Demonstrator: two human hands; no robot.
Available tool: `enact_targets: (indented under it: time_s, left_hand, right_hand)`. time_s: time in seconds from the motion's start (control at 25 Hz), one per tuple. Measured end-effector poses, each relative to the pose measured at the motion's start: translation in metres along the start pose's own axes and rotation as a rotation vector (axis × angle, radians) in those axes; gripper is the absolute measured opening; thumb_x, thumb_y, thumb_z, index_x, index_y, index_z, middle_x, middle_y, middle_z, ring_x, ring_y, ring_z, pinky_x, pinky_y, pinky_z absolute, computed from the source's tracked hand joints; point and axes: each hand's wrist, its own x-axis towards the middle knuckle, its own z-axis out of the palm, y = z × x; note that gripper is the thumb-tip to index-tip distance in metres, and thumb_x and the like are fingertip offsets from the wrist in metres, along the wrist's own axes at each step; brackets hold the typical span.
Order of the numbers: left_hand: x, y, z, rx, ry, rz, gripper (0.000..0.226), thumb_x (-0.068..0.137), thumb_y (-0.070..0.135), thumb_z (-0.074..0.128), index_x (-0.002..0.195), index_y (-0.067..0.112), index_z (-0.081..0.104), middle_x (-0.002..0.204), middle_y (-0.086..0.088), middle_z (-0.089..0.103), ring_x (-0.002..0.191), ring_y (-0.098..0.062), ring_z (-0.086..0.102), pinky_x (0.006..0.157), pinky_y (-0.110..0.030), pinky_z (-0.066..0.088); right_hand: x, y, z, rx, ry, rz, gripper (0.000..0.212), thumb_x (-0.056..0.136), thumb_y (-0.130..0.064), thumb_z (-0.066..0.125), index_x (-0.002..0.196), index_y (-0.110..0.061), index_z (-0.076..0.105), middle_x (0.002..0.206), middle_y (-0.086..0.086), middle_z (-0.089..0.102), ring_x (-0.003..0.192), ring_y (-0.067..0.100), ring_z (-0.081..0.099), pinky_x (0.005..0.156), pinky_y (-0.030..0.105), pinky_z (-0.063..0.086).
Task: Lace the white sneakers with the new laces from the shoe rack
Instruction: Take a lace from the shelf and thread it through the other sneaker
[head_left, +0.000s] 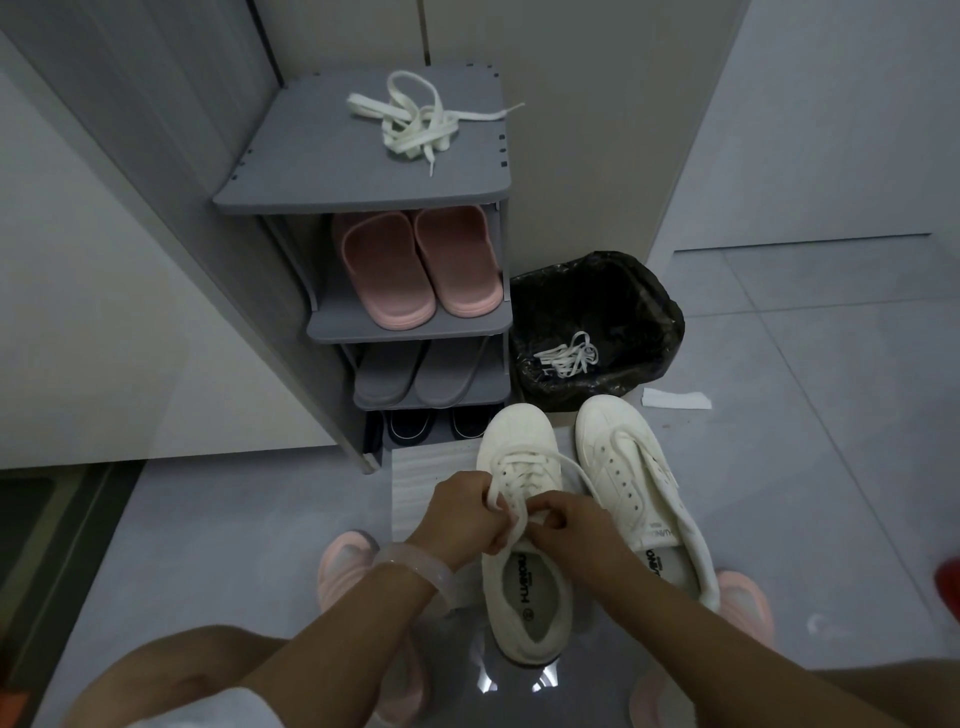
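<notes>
Two white sneakers stand side by side on the floor. The left sneaker (524, 597) is laced across its eyelets, and its white lace (519, 480) runs up into both hands. My left hand (462, 512) pinches one lace end and my right hand (563, 525) pinches the other, right above the tongue. The right sneaker (639, 499) has bare eyelets, with a lace strand lying across its top. A loose bundle of white laces (415, 122) lies on the top shelf of the grey shoe rack (311, 171).
The rack holds pink slippers (410, 265), grey slippers and dark shoes on its lower shelves. A bin lined with a black bag (597, 291) right of the rack contains discarded white laces. My pink slippers flank the sneakers. A white paper scrap (675, 400) lies on the tiles.
</notes>
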Motion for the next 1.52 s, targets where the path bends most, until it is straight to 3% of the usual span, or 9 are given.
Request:
enact_targets:
  time_s: [0.12,0.32,0.52,0.72,0.84,0.96,1.16,1.24,1.52]
  left_hand:
    - [0.002,0.0,0.001,0.045,0.0,0.019,0.019,0.078,-0.002,0.059,0.068,0.013,0.053,0.068,-0.005,0.057,0.064,-0.018,0.058,0.067,-0.038,0.056]
    - [-0.007,0.0,0.007,0.162,-0.083,0.105,0.023,0.086,0.021,0.059,0.098,0.015,0.04,0.09,0.003,0.054,0.078,-0.006,0.053,0.059,-0.01,0.042]
    - [-0.01,-0.001,0.012,0.283,0.097,0.084,0.04,0.079,0.021,0.064,0.105,0.016,0.034,0.095,-0.005,0.058,0.08,-0.017,0.056,0.055,-0.019,0.04]
    - [-0.006,-0.002,0.001,0.172,0.003,0.004,0.042,0.075,0.016,0.067,0.103,0.016,0.036,0.087,0.0,0.057,0.071,-0.008,0.053,0.056,-0.016,0.042]
    - [-0.006,-0.002,0.001,0.228,-0.06,0.071,0.038,0.079,0.02,0.066,0.106,0.017,0.041,0.082,0.004,0.054,0.073,-0.009,0.053,0.058,-0.016,0.041]
    - [-0.003,0.003,0.002,0.209,-0.014,0.173,0.027,0.085,0.025,0.063,0.108,0.015,0.052,0.093,0.002,0.051,0.083,-0.01,0.05,0.063,-0.011,0.038]
    - [0.001,0.007,0.001,0.111,-0.057,0.145,0.021,0.086,0.005,0.053,0.105,0.014,0.05,0.073,0.005,0.051,0.066,-0.004,0.048,0.054,-0.006,0.037]
    - [0.0,0.013,0.002,-0.021,-0.079,0.106,0.022,0.085,-0.001,0.053,0.098,0.016,0.048,0.069,0.005,0.048,0.063,-0.004,0.046,0.051,-0.006,0.037]
    - [0.009,0.028,-0.028,-0.435,0.028,-0.007,0.012,0.083,0.002,0.055,0.081,0.014,0.057,0.055,0.003,0.055,0.052,-0.006,0.055,0.066,-0.019,0.045]
  right_hand:
    - [0.0,0.0,-0.002,-0.027,-0.059,-0.022,0.016,0.087,-0.022,0.061,0.098,-0.013,0.068,0.081,-0.007,0.06,0.069,0.001,0.052,0.058,0.005,0.039]
    - [0.0,-0.007,-0.002,-0.2,-0.081,-0.112,0.014,0.092,-0.017,0.049,0.08,-0.022,0.051,0.081,-0.002,0.055,0.072,0.01,0.049,0.06,0.017,0.037]
    - [0.0,-0.025,-0.028,-0.489,0.041,-0.263,0.01,0.094,-0.008,0.041,0.096,-0.01,0.051,0.102,0.01,0.057,0.068,0.009,0.042,0.054,0.015,0.031]
    - [0.013,-0.035,-0.126,0.904,0.726,0.074,0.027,0.094,0.001,0.038,0.073,-0.011,0.05,0.07,0.008,0.057,0.065,0.017,0.059,0.06,0.024,0.056]
    - [0.004,-0.046,-0.126,1.254,0.508,0.134,0.027,0.097,-0.002,0.034,0.075,-0.006,0.05,0.056,0.003,0.061,0.054,0.014,0.061,0.053,0.021,0.056]
    - [0.001,-0.05,-0.095,0.547,0.185,0.078,0.024,0.097,-0.013,0.04,0.079,-0.016,0.056,0.05,-0.004,0.05,0.047,0.013,0.043,0.039,0.016,0.037]
    - [0.001,-0.033,-0.058,-0.584,-0.158,-0.113,0.03,0.09,-0.036,0.054,0.116,-0.02,0.055,0.104,0.0,0.059,0.098,0.019,0.059,0.08,0.028,0.045]
    - [-0.003,-0.029,-0.038,-0.723,-0.208,-0.16,0.039,0.089,-0.036,0.053,0.124,-0.019,0.046,0.119,0.002,0.051,0.105,0.023,0.056,0.083,0.031,0.043]
    - [-0.002,-0.023,-0.034,-0.679,-0.191,-0.176,0.008,0.09,-0.018,0.046,0.094,-0.012,0.048,0.102,0.01,0.06,0.089,0.028,0.059,0.069,0.032,0.044]
